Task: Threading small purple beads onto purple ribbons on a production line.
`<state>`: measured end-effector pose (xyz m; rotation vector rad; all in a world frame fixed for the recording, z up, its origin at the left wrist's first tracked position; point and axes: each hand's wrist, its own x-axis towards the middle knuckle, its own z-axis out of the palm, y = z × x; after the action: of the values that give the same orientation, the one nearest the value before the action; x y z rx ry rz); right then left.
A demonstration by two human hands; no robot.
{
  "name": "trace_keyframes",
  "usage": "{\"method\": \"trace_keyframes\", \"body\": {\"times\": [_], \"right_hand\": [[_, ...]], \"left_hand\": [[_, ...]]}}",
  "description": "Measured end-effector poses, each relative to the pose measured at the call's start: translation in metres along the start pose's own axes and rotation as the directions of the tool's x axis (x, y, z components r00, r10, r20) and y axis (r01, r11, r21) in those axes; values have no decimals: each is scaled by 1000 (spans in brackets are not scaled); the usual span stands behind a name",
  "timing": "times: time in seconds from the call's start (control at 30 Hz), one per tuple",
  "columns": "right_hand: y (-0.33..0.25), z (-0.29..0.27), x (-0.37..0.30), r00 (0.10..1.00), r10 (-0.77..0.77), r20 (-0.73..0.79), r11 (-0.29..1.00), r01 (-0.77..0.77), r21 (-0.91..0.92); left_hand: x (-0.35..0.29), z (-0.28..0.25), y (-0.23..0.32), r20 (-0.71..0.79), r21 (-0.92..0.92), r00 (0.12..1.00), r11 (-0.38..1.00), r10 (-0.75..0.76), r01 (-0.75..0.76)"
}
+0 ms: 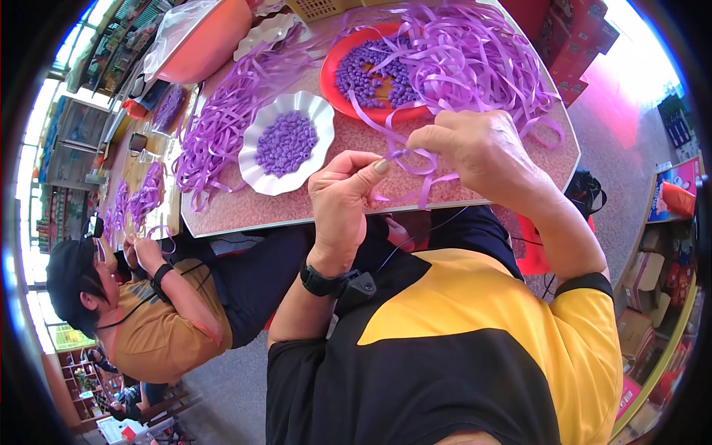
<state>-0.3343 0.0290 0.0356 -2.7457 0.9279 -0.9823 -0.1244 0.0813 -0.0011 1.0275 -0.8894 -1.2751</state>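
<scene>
Your left hand point(343, 194) and right hand point(475, 148) both pinch the purple ribbon point(400, 154), fingers clamped; keep it taut just below the red plate point(331, 70).

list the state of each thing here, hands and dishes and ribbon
left hand: pinching the ribbon strip
right hand: pinching the same strip
ribbon strip: held between both hands, looped
ribbon pile: loose, tangled, partly over the red plate
red plate: holds purple beads
white dish: holds purple beads, upright on the table
co-worker's hands: busy with ribbon at another table
</scene>
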Motion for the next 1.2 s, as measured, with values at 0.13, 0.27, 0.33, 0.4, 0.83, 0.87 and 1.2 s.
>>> {"method": "trace_keyframes", "body": {"times": [0.13, 0.27, 0.33, 0.4, 0.83, 0.87, 1.2], "right_hand": [[-2, -14, 0, 998, 31, 60, 999, -31, 5], [-1, -21, 0, 999, 24, 39, 1000, -24, -2], [-1, -22, 1, 999, 21, 34, 1000, -22, 14], [-3, -21, 1, 999, 28, 45, 999, -29, 19], [68, -70, -23, 941, 330, -78, 839, -254, 482], [77, -81, -27, 918, 391, -67, 811, -309, 497], [67, -61, -30, 869, 50, 492, 725, -370, 581]], "left_hand": [[9, -5, -2, 176, 404, 963, 877, 204, -259], [11, 21, 21, 351, 680, 757, 405, 551, -611], [15, 29, 15, 387, 610, 761, 474, 521, -635], [18, 31, 3, 367, 490, 807, 641, 463, -591], [29, 0, 10, 234, 427, 914, 810, 331, -403], [30, -6, 11, 190, 454, 930, 812, 316, -368], [46, 17, 47, 225, 421, 961, 873, 160, -244]]}}
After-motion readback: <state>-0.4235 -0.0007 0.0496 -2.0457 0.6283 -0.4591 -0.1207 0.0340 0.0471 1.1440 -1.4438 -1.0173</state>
